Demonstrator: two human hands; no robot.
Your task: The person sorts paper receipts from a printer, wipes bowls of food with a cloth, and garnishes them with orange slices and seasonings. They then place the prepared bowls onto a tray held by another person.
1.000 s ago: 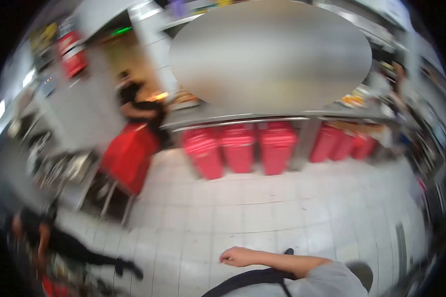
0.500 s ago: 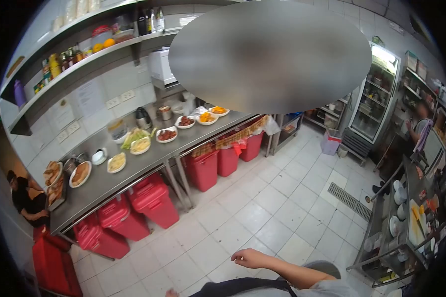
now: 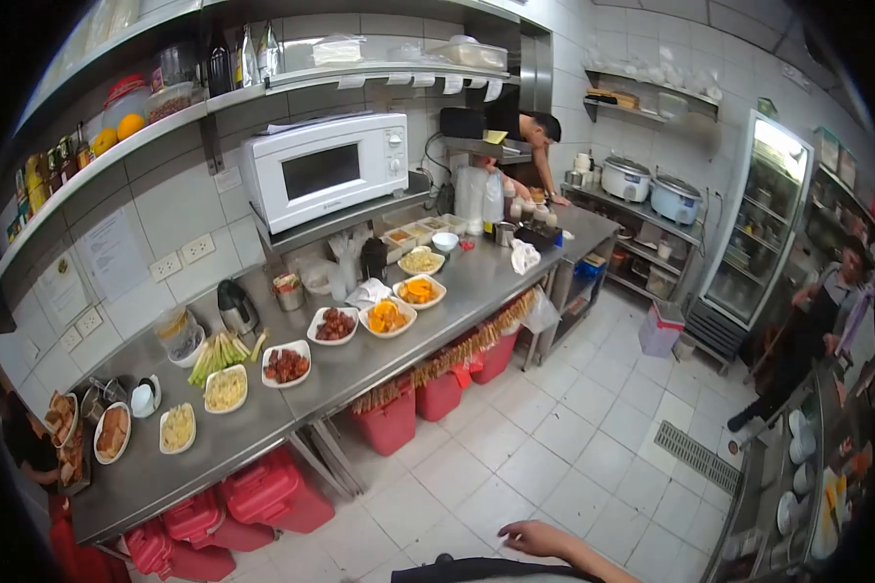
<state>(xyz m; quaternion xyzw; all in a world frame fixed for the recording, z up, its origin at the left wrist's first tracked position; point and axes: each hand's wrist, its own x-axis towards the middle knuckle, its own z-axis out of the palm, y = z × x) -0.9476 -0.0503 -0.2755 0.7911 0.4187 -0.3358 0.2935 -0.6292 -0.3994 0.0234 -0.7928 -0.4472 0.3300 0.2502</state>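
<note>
Right hand (image 3: 539, 538) low, fingers (image 3: 515, 531) loosely bent

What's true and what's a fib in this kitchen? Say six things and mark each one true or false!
1. The right hand looks empty, with floor tiles behind it. True.
2. The bins are blue. False: they are red.
3. The white microwave is shut. True.
4. The fridge is left of the microwave in the picture. False: it is on the right.
5. Two orange fruits sit on the wall shelf. True.
6. The two rice cookers stand on the floor tiles. False: they stand on a metal rack.
</note>
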